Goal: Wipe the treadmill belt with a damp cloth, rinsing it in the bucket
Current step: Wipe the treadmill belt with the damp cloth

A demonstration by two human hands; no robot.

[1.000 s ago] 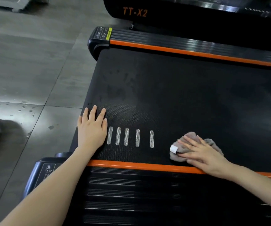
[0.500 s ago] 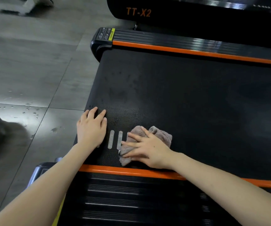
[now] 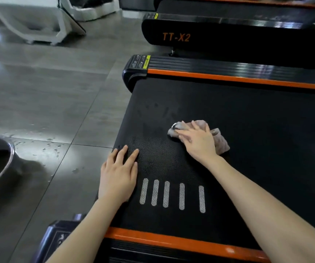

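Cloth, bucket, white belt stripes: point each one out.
cloth (image 3: 221,144), head view, on its bare lower-right fold.
bucket (image 3: 12,156), head view, on its metal rim.
belt stripes (image 3: 166,194), head view, on the middle stripe of the five.

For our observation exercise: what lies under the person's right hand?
The right hand presses a crumpled pinkish-grey cloth onto the treadmill belt. The cloth's middle and the belt beneath are hidden.

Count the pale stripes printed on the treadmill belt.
5 stripes, side by side on the belt near its orange rail, just right of the left hand; none appears hidden.
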